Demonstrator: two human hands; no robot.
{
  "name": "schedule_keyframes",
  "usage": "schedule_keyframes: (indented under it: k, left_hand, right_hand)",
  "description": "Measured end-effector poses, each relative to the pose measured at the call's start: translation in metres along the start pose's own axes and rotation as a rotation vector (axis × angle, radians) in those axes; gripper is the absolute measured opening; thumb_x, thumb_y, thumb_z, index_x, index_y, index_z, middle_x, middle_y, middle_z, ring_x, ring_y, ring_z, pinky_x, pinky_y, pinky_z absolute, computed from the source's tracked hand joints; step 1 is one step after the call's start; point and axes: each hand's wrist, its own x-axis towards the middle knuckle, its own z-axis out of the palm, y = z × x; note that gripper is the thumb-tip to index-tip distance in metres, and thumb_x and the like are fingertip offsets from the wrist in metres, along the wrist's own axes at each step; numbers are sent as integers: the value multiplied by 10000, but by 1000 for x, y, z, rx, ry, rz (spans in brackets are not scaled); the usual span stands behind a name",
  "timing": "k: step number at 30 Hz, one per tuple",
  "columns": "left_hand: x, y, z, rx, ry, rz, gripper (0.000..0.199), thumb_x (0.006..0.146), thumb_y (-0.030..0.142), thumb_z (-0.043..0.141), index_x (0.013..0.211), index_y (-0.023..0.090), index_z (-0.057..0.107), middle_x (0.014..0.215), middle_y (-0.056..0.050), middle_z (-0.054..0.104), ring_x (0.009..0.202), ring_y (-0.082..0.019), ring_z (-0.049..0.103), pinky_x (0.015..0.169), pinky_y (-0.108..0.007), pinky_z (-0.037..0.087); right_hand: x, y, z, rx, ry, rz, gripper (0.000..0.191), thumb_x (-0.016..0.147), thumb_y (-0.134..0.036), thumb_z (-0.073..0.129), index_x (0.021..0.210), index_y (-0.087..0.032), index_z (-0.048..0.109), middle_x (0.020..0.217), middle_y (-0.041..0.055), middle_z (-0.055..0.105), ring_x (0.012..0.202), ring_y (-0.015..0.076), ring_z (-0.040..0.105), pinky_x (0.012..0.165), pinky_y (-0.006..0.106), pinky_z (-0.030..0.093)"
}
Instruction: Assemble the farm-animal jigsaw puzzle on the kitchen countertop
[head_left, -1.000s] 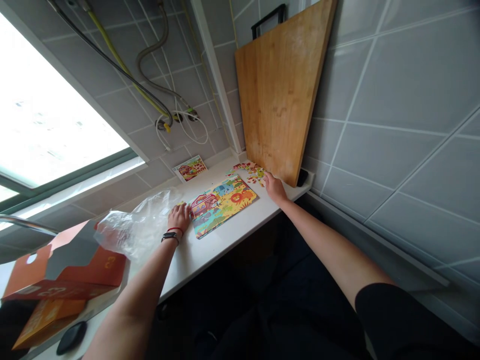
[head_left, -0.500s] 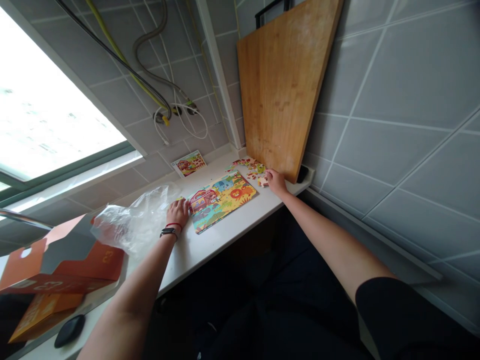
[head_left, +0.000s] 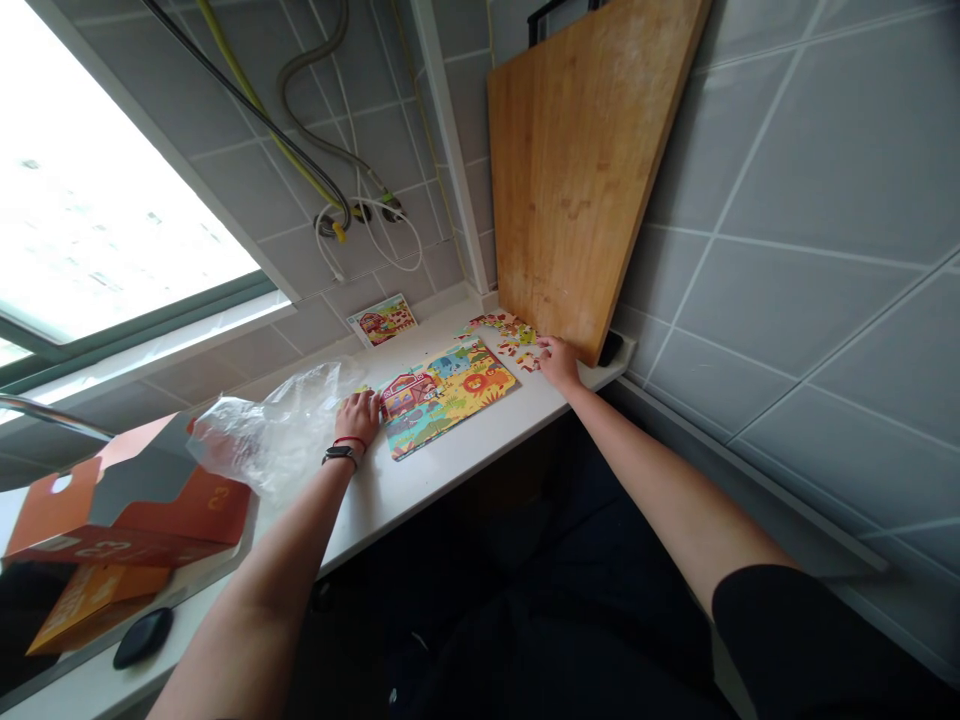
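Countertop (head_left: 442,480) was cramped, my left hand (head_left: 358,418) lay open by the jigsaw puzzle (head_left: 442,395), I couldn't tell if my right hand (head_left: 559,362) gripped the loose pieces (head_left: 506,335), and one bump could've scattered them.

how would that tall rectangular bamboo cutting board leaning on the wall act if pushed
The bamboo cutting board looks stiff and probably fairly heavy, being one solid wooden slab. It only leans against the grey tile wall, foot on the white counter, so a sideways push could likely make it slide or tip.

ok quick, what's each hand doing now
Left hand: open beside the jigsaw puzzle, holding nothing visible.
Right hand: on loose puzzle pieces, cannot tell if holding one.
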Motion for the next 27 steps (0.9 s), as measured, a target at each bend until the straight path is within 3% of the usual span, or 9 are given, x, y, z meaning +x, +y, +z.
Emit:
schedule_keyframes:
  k: [3,8,12,15,18,21,27]
  left_hand:
    - [0,0,-1,12,-2,-7,476,1065,412,299,1252,166,661,1284,-182,676,1176,-329,619,1043,-472,466]
    - [0,4,-8,33,-2,-5,492,1059,387,294,1277,143,662,1270,-205,674,1158,-345,625,1018,-496,487]
    - [10,16,-18,31,-42,88,467,1047,414,338,1273,178,671,1325,-171,662,1206,-344,604,1041,-491,479]
    - [32,34,-21,15,-81,159,442,1041,406,362,1278,194,670,1348,-159,647,1243,-337,588,1069,-485,463]
    - [70,62,-14,-19,-147,224,405,1035,402,403,1247,206,686,1340,-145,652,1271,-328,574,1111,-481,436]
    - [117,101,5,-69,-223,239,382,1022,389,460,1282,213,677,1361,-138,649,1296,-321,571,1134,-471,423]
    - [208,193,60,-229,-381,101,574,1018,473,562,1488,147,523,1451,-198,605,1332,-314,585,1134,-435,451]
  right_hand:
    - [-1,-3,-2,-41,-6,-22,381,873,-70,458,1091,-117,767,1219,162,741,1011,239,728,927,374,598]
    - [-6,-9,-3,-95,-66,-58,273,893,-117,520,921,-179,784,1051,96,791,1035,236,719,1005,373,546]
    - [-11,-10,-2,-111,-142,-81,219,895,-138,577,887,-214,783,959,45,809,941,211,738,933,330,556]
    - [-12,-9,-1,-114,-204,-102,227,910,-141,576,888,-233,783,925,18,818,901,196,746,866,299,557]
    - [-11,-9,0,-149,-241,-98,235,907,-135,577,888,-240,786,940,10,827,909,199,750,821,291,546]
    - [-10,-10,-1,-182,-248,-72,226,898,-137,591,898,-243,790,949,4,832,891,199,750,792,289,533]
    - [-13,-14,-3,-183,-260,-87,239,908,-143,583,916,-251,796,989,-1,826,901,191,740,817,286,514]
